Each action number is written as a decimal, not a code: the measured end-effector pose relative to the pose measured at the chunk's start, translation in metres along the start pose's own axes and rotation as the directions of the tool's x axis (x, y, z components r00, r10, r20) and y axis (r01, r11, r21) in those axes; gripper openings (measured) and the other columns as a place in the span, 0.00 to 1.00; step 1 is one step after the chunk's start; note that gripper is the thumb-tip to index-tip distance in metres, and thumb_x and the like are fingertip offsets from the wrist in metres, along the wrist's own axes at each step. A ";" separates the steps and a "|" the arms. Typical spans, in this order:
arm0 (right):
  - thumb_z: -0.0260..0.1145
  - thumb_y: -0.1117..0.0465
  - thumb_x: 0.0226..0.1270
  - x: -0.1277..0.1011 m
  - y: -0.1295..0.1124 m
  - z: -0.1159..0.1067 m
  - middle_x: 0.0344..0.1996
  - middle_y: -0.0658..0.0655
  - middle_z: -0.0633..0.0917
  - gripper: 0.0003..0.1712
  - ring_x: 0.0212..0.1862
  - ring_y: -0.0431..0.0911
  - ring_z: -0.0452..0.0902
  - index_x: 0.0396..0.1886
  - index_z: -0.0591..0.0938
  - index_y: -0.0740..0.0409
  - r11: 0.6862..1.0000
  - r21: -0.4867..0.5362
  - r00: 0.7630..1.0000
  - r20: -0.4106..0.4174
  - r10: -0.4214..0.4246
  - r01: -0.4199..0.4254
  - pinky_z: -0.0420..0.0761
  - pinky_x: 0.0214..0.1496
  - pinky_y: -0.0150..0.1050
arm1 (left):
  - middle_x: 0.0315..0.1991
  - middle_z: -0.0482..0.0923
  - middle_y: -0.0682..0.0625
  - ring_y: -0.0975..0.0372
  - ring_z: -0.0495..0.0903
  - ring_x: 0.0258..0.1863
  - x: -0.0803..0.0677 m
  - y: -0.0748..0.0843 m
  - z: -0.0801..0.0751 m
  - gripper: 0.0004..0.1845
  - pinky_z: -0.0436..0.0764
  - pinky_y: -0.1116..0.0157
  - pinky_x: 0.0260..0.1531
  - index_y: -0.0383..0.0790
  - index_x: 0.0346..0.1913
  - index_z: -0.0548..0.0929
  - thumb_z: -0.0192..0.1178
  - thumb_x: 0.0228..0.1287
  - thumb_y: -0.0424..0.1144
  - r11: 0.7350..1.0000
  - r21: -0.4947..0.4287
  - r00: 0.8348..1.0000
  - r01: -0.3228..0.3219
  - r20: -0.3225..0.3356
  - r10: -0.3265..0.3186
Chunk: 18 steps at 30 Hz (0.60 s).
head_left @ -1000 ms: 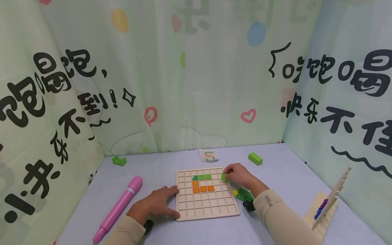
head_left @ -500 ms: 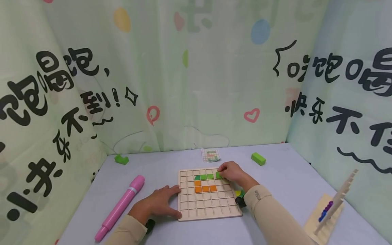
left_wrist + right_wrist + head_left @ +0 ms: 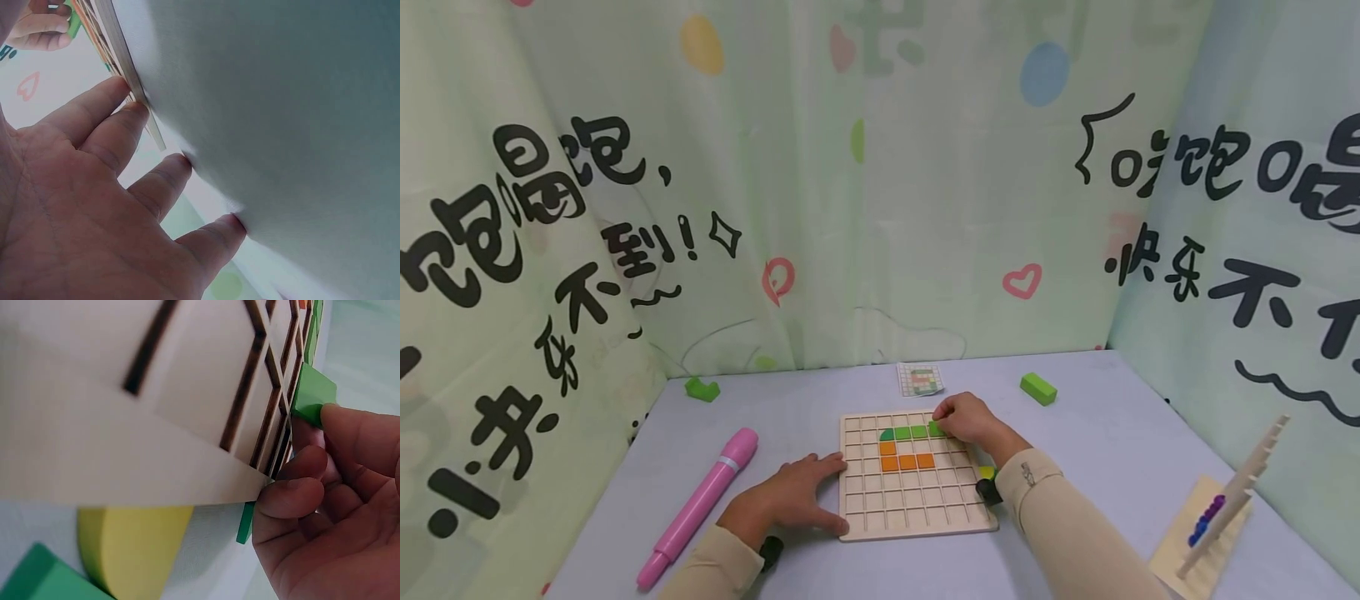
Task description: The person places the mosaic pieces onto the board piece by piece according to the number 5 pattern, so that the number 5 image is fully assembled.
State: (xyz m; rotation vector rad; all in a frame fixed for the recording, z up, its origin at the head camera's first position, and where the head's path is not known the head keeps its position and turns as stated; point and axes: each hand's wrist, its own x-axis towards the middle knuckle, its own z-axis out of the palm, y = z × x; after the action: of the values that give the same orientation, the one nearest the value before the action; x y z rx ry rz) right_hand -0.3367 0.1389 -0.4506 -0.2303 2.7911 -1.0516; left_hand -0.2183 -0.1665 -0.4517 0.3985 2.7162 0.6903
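Observation:
A wooden grid board (image 3: 917, 508) lies on the table with orange square tiles (image 3: 907, 462), light green square tiles (image 3: 912, 432) and a dark green rounded tile (image 3: 887, 435) in its cells. My right hand (image 3: 970, 418) pinches another light green square tile (image 3: 314, 394) between thumb and fingers, at the board's upper right, beside the green row. In the right wrist view that tile stands tilted against the grid. My left hand (image 3: 797, 496) rests at the board's left edge, fingers spread; its fingertips (image 3: 139, 107) touch the edge in the left wrist view.
Yellow (image 3: 134, 550) and dark green pieces (image 3: 47, 578) lie beside the board's right edge. A patterned card (image 3: 920, 379) and a green block (image 3: 1038, 388) sit behind. A pink stick (image 3: 700, 508) lies left, a green piece (image 3: 702, 389) back left, a beaded wooden stand (image 3: 1213, 525) right.
My right hand has moved left along the board's upper part, bringing the green tile from the right edge to beside the green row. My left hand stays at the left edge.

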 end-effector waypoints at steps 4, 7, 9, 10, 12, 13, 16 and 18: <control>0.66 0.66 0.70 0.000 -0.001 0.001 0.36 0.55 0.85 0.04 0.40 0.48 0.76 0.39 0.87 0.60 0.999 -0.031 1.000 -0.009 0.005 -0.005 0.78 0.43 0.41 | 0.79 0.65 0.54 0.41 0.58 0.80 0.000 0.000 0.001 0.50 0.63 0.34 0.72 0.50 0.75 0.73 0.80 0.48 0.58 1.000 -0.003 1.000 0.006 0.000 -0.006; 0.66 0.66 0.70 -0.001 -0.002 0.001 0.37 0.55 0.86 0.05 0.41 0.49 0.77 0.40 0.88 0.60 0.998 -0.065 1.000 -0.016 0.014 -0.015 0.79 0.45 0.42 | 0.79 0.65 0.54 0.40 0.58 0.80 0.001 0.000 0.001 0.50 0.63 0.34 0.72 0.50 0.75 0.73 0.80 0.48 0.58 1.000 -0.001 1.000 0.003 -0.001 -0.003; 0.65 0.67 0.69 -0.001 -0.003 0.001 0.39 0.56 0.87 0.07 0.42 0.49 0.78 0.42 0.89 0.60 0.996 -0.091 1.000 -0.016 0.010 -0.012 0.81 0.47 0.44 | 0.79 0.65 0.54 0.40 0.58 0.80 0.001 0.000 0.001 0.50 0.63 0.34 0.72 0.49 0.75 0.72 0.80 0.48 0.58 1.000 0.001 1.000 -0.002 0.002 0.002; 0.65 0.67 0.69 -0.002 -0.003 0.001 0.41 0.56 0.88 0.09 0.43 0.49 0.78 0.43 0.89 0.60 0.995 -0.097 1.000 -0.014 0.012 -0.013 0.81 0.48 0.44 | 0.79 0.65 0.54 0.40 0.58 0.80 0.001 0.001 0.001 0.50 0.63 0.34 0.72 0.49 0.75 0.72 0.80 0.48 0.57 1.000 0.001 1.000 -0.002 0.002 0.002; 0.65 0.68 0.69 -0.004 -0.004 0.000 0.43 0.57 0.88 0.11 0.43 0.49 0.79 0.46 0.90 0.61 0.994 -0.111 1.000 -0.007 0.002 -0.003 0.82 0.49 0.45 | 0.79 0.66 0.53 0.40 0.58 0.79 0.001 0.001 0.001 0.50 0.63 0.34 0.72 0.48 0.75 0.73 0.80 0.48 0.57 1.000 0.001 1.000 -0.005 0.003 0.005; 0.65 0.68 0.69 -0.005 -0.004 -0.001 0.44 0.57 0.88 0.12 0.44 0.49 0.80 0.48 0.90 0.61 0.994 -0.114 1.000 -0.004 -0.001 0.001 0.83 0.49 0.45 | 0.79 0.66 0.53 0.40 0.58 0.79 0.000 0.001 0.000 0.50 0.63 0.34 0.72 0.48 0.75 0.73 0.80 0.48 0.57 1.000 0.000 1.000 -0.004 0.003 0.004; 0.65 0.68 0.69 -0.009 -0.004 -0.003 0.46 0.59 0.88 0.14 0.46 0.50 0.80 0.51 0.89 0.61 0.992 -0.121 1.000 0.005 -0.021 0.022 0.83 0.50 0.47 | 0.79 0.66 0.53 0.40 0.58 0.79 0.001 0.001 0.000 0.50 0.63 0.34 0.72 0.48 0.75 0.73 0.80 0.48 0.57 1.000 -0.001 1.000 -0.008 0.000 0.008; 0.65 0.67 0.70 -0.011 -0.003 -0.004 0.48 0.59 0.87 0.15 0.48 0.51 0.80 0.53 0.88 0.61 0.991 -0.127 0.999 0.010 -0.034 0.035 0.83 0.52 0.48 | 0.79 0.66 0.53 0.40 0.58 0.79 0.001 0.000 0.001 0.50 0.63 0.35 0.72 0.48 0.75 0.73 0.80 0.48 0.57 1.000 0.002 1.000 -0.008 -0.001 0.008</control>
State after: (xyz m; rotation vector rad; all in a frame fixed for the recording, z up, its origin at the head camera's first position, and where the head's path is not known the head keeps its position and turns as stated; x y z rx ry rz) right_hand -0.3265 0.1413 -0.4441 -0.2979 2.8595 -0.8788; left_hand -0.2186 -0.1662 -0.4523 0.4092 2.7185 0.6897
